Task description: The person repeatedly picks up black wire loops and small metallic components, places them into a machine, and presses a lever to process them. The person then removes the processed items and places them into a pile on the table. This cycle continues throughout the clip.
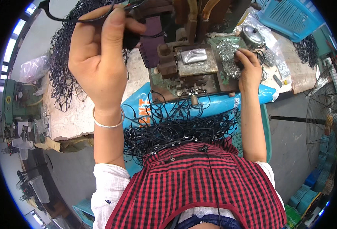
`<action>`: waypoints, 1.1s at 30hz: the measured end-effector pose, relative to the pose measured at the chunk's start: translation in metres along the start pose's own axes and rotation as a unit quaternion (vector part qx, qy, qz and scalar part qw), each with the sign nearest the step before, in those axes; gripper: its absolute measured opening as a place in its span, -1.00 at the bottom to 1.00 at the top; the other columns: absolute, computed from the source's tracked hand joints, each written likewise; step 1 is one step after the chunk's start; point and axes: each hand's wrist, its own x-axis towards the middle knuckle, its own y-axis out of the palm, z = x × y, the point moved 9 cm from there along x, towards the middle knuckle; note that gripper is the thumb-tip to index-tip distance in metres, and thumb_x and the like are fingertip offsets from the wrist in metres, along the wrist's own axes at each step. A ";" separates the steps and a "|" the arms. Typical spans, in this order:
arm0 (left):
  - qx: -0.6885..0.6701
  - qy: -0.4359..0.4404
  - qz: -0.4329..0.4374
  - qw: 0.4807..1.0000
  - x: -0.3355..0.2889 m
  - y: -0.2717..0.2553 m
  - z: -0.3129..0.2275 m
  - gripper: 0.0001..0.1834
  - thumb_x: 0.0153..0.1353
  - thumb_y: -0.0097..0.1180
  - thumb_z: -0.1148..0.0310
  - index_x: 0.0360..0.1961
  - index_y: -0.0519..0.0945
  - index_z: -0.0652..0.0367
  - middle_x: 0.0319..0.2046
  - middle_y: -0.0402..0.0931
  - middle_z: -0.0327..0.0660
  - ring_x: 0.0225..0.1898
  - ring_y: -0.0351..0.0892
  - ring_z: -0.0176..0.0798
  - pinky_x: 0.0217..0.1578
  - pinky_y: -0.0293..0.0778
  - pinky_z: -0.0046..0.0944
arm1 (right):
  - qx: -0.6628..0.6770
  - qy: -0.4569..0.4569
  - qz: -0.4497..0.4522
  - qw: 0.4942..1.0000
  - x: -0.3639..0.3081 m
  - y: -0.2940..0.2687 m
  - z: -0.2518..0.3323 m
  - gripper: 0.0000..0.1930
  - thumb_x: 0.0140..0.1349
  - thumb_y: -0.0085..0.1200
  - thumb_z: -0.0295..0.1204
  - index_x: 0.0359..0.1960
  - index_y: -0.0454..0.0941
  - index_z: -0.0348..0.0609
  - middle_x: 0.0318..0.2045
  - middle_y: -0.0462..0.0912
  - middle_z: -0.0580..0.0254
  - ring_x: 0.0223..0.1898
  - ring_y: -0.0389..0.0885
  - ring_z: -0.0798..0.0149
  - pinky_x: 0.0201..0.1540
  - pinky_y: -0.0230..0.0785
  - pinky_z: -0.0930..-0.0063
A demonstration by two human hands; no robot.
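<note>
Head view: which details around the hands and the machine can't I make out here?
All in the head view:
Black cable: partly covered by the left hand; its upper part is cut off by the top edge.
Right hand: its own fingers hide whether it pinches anything.
Silver metal pieces: too small and heaped to tell single shapes.
Machine: its upper part is cut off by the top edge.

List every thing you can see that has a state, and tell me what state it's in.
Left hand: raised, closed on black cord
Black cord: held, partly out of frame
Right hand: fingers curled at silver bits, grip unclear
Silver bits: loose, heaped
Metal block: lying flat
Pot: lid on
Cord pile: tangled
Clear bag: crumpled
Fan: cannot tell if running
</note>
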 end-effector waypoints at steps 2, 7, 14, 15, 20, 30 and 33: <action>-0.040 -0.041 -0.010 0.998 0.002 0.000 0.008 -0.84 0.48 0.07 0.49 -0.05 0.55 0.39 -0.38 0.72 -0.08 -0.36 0.65 -0.43 -0.30 0.53 -0.45 | -0.007 -0.032 0.055 0.998 -0.017 0.035 0.029 -0.83 0.23 0.27 -0.61 -0.14 0.71 -0.28 -0.23 0.74 0.29 -0.19 0.65 0.42 -0.05 0.46 0.56; -0.064 -0.128 -0.045 0.989 -0.042 -0.012 0.029 -0.85 0.50 0.00 0.48 -0.05 0.49 0.37 -0.42 0.67 -0.11 -0.40 0.62 -0.37 -0.27 0.54 -0.40 | -0.159 -0.284 0.136 0.936 -0.078 0.117 0.104 -0.86 0.16 0.25 -0.62 -0.24 0.67 -0.24 -0.30 0.72 0.33 -0.18 0.66 0.42 -0.04 0.48 0.52; -0.019 -0.029 -0.021 0.999 -0.005 0.002 -0.002 -0.82 0.51 0.01 0.47 0.00 0.48 0.37 -0.31 0.67 -0.04 -0.29 0.67 -0.30 -0.17 0.56 -0.38 | 0.056 -0.043 0.186 0.980 -0.076 0.134 0.075 -0.49 0.19 0.24 -0.71 0.18 0.37 -0.36 -0.07 0.65 0.17 -0.10 0.62 0.44 0.08 0.45 0.52; -0.028 -0.039 -0.019 0.999 -0.001 0.002 0.004 -0.82 0.51 0.01 0.46 0.00 0.49 0.37 -0.31 0.67 -0.06 -0.28 0.67 -0.31 -0.18 0.54 -0.39 | 0.067 -0.024 0.195 0.978 -0.078 0.136 0.078 -0.48 0.19 0.24 -0.71 0.19 0.36 -0.36 -0.07 0.66 0.16 -0.08 0.62 0.44 0.10 0.45 0.51; -0.026 -0.051 -0.018 0.998 0.001 0.000 0.001 -0.83 0.52 0.00 0.45 -0.01 0.50 0.34 -0.34 0.68 -0.10 -0.30 0.64 -0.37 -0.23 0.50 -0.45 | 0.074 -0.057 0.192 0.977 -0.078 0.139 0.082 -0.51 0.18 0.24 -0.67 0.15 0.41 -0.37 -0.12 0.72 0.15 -0.09 0.66 0.45 0.13 0.41 0.50; -0.294 -0.352 0.163 0.874 -0.056 0.035 -0.015 -0.76 0.53 -0.07 0.39 0.02 0.47 0.38 -0.40 0.66 -0.10 -0.54 0.64 -0.30 -0.51 0.54 -0.39 | -0.218 -0.153 0.236 0.935 -0.089 0.104 0.124 -0.55 0.15 0.21 -0.61 0.13 0.56 -0.24 0.18 0.59 -0.11 0.34 0.47 0.01 0.36 0.27 0.20; -0.340 -0.585 0.294 0.676 -0.113 0.080 -0.002 -0.68 0.54 -0.11 0.28 0.00 0.52 0.36 -0.58 0.57 -0.08 -0.64 0.57 -0.24 -0.74 0.43 -0.42 | -0.611 -0.264 0.025 0.746 -0.050 0.036 0.086 -0.81 0.11 0.31 -0.48 -0.21 0.73 -0.13 0.13 0.60 -0.19 0.30 0.47 -0.18 0.32 0.32 0.06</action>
